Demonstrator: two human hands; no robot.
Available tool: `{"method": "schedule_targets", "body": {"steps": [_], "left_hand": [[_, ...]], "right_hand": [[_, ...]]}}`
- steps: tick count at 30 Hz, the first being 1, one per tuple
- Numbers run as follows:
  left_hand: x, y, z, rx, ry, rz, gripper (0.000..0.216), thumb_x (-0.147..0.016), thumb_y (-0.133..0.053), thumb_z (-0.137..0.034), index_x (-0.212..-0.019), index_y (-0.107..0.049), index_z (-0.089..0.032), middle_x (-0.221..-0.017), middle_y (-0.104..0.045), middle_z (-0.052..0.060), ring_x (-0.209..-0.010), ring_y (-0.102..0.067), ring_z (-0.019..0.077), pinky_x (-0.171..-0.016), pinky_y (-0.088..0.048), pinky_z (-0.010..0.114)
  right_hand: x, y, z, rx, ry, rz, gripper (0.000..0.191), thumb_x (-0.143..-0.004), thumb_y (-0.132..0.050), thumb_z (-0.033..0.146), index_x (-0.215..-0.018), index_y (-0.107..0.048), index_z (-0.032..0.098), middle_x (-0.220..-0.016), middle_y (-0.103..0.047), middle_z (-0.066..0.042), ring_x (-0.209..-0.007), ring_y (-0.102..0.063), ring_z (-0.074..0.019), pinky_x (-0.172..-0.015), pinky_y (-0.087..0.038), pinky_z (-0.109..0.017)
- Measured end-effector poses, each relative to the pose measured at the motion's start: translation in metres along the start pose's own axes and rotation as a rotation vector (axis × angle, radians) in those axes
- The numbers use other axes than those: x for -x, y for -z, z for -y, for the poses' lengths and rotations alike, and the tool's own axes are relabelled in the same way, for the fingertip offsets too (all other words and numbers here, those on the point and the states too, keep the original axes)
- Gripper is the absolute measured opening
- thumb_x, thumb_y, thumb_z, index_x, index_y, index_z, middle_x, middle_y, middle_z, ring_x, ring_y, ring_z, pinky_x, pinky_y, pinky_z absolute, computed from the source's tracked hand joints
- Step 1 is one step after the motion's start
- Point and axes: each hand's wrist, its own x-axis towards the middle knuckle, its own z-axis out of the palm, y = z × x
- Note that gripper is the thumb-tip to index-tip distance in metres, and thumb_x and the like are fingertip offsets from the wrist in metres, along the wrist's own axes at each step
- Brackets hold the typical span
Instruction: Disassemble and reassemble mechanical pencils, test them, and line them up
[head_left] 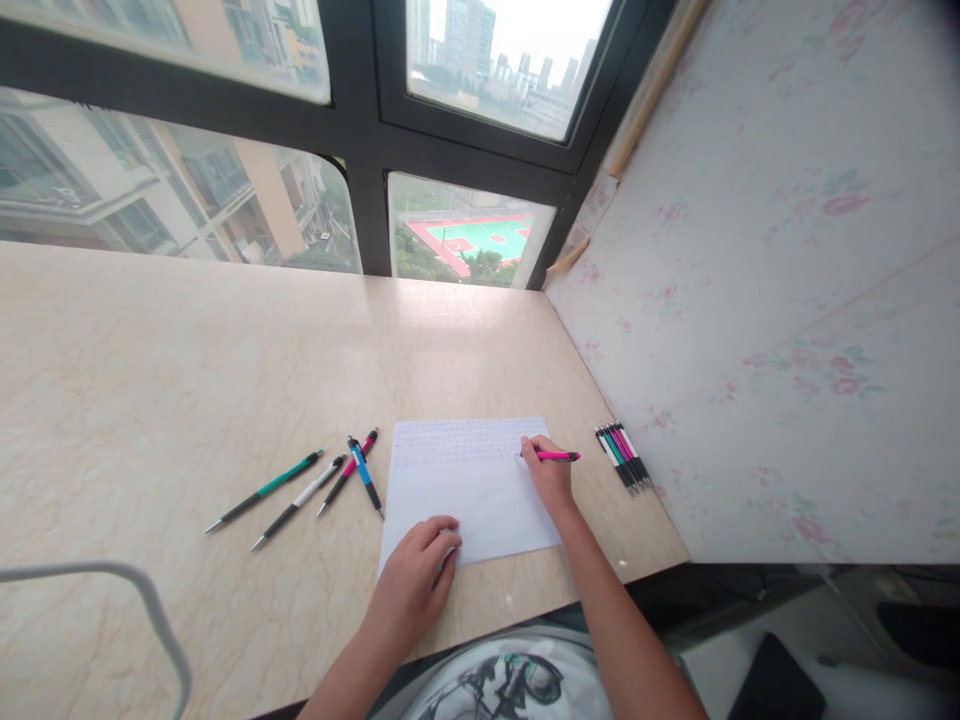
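A white sheet of paper lies on the stone-look counter, with several lines of small handwriting across its upper part. My right hand is closed around a pink and black pen, its tip at the right end of the lowest written line. Near the sheet's lower left corner rests my left hand, fingers loosely bent and holding nothing. Left of the paper lie a blue pen, another pink pen, a white pen and a green pen; the blue one overlaps the pink one.
By the flowered wall on the right, several pens lie side by side. A grey curved tube or cable crosses the lower left. Dark-framed windows stand behind the pale counter, whose front edge runs close to my body.
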Motion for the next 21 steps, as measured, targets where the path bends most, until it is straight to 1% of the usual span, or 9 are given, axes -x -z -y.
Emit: {"method": "schedule_targets", "body": {"steps": [7, 10, 21], "left_hand": [[-0.0007, 0.0007, 0.0002, 0.016, 0.007, 0.016, 0.016, -0.091, -0.045, -0.02, -0.093, -0.061, -0.022, -0.11, -0.065, 0.009, -0.098, -0.063, 0.022, -0.084, -0.052, 0.034], [-0.0015, 0.002, -0.0011, 0.018, 0.005, 0.009, 0.016, -0.091, -0.045, -0.019, -0.093, -0.061, -0.022, -0.11, -0.065, 0.009, -0.098, -0.063, 0.0222, -0.084, -0.052, 0.034], [-0.0004, 0.0019, -0.0018, 0.019, 0.013, -0.003, 0.015, -0.09, -0.047, -0.018, -0.091, -0.061, -0.023, -0.109, -0.065, 0.008, -0.098, -0.063, 0.0216, -0.084, -0.052, 0.034]], "right_hand": [[-0.0015, -0.0029, -0.0044, 0.022, 0.018, -0.004, 0.04, -0.089, -0.047, 0.045, -0.059, -0.048, 0.02, -0.052, -0.044, 0.004, -0.051, -0.04, -0.0112, -0.05, -0.031, -0.022], [-0.0016, -0.0032, -0.0058, 0.03, 0.034, -0.002, 0.04, -0.088, -0.048, 0.045, -0.057, -0.047, 0.02, -0.052, -0.044, 0.004, -0.05, -0.04, -0.0109, -0.05, -0.03, -0.022], [-0.0006, -0.0034, -0.004, 0.059, 0.045, -0.041, 0.039, -0.089, -0.048, 0.04, -0.056, -0.042, 0.02, -0.05, -0.037, 0.006, -0.048, -0.034, -0.0097, -0.049, -0.026, -0.022]]}}
